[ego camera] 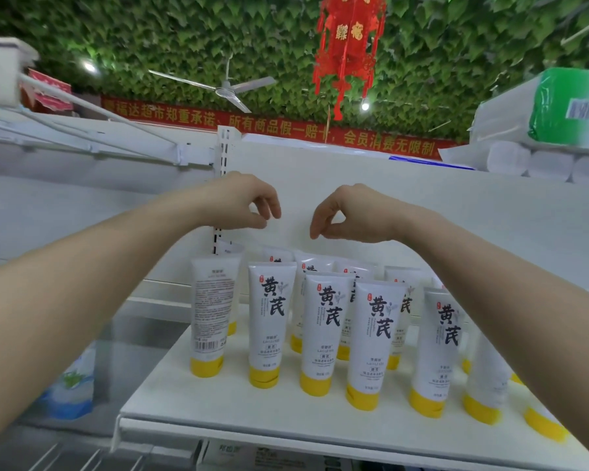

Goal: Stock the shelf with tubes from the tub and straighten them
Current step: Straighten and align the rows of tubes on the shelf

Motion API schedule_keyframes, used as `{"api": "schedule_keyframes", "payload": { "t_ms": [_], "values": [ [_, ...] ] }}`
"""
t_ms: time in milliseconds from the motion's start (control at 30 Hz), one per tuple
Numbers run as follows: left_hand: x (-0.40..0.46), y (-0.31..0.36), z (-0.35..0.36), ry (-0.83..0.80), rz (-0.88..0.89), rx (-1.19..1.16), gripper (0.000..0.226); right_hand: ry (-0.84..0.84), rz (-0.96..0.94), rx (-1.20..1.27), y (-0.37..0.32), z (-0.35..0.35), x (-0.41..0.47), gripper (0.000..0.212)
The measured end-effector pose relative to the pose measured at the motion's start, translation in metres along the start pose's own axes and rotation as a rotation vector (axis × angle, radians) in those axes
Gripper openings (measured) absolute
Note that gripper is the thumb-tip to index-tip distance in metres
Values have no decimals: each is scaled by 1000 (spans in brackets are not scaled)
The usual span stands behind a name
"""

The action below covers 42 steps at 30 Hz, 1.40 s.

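Many glossy white tubes (371,338), yellow caps, upright on shelf (238,419); left grip (252,205), right grip (337,215) loosely curled, empty.

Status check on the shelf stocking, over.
Both hands, left and right, empty above the tubes. Tubes upright on shelf; leftmost tube faces backward. Nothing blocking.

Flat white metal shelf (191,407) bearing upright white plastic tubes with yellow caps (323,334), caps down, in loose rows; leftmost tube (211,314) shows its back label.
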<state>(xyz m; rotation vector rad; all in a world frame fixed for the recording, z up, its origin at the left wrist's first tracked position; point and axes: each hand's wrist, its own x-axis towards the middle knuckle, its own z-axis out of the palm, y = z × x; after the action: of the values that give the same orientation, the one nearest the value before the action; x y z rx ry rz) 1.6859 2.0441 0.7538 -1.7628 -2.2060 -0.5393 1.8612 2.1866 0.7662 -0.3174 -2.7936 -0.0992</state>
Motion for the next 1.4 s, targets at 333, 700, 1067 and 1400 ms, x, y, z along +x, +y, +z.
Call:
{"api": "schedule_keyframes", "payload": {
  "t_ms": [333,700,1067,1400],
  "values": [
    [-28,-41,6,-99,-95,46,21,-206,-31,-48,-46,20,40,23],
    [-24,-55,21,9,-40,206,16,-143,-37,-66,-57,35,59,26],
    [-31,-61,22,5,-87,19,10,-98,-34,-1,-58,37,59,24],
    [-35,-64,22,67,-8,-11,18,-29,-44,21,-55,42,59,26]
  ]
}}
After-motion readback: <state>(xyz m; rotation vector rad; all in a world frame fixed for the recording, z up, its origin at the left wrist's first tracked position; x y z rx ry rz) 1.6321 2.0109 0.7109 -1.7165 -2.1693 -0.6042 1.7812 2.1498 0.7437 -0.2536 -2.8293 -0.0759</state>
